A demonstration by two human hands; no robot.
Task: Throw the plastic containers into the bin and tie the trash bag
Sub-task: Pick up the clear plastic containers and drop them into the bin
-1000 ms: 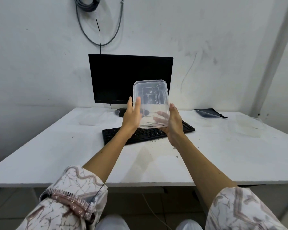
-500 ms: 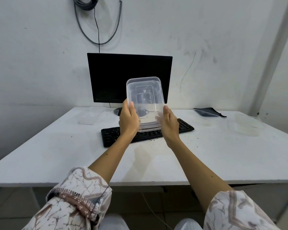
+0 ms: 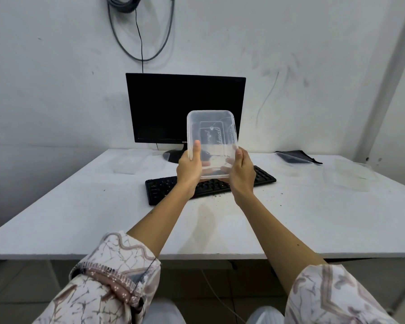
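A clear rectangular plastic container point(image 3: 212, 139) is held up in front of the monitor, tilted with its open side toward me. My left hand point(image 3: 189, 167) grips its left edge, thumb on the rim. My right hand point(image 3: 241, 169) grips its right edge, fingers curled behind it. Another clear container point(image 3: 126, 163) lies on the table at the far left, and a third clear one point(image 3: 351, 176) lies at the far right. No bin or trash bag is in view.
A white table point(image 3: 80, 218) holds a black keyboard point(image 3: 164, 188) and a black monitor point(image 3: 173, 106) against the wall. A dark flat pouch point(image 3: 297, 156) with a clear lid on it lies at the back right. Cables hang on the wall point(image 3: 140, 31).
Both hands have shifted the container slightly left and then back, tilting its open side more toward me. The grip on both edges stays the same.
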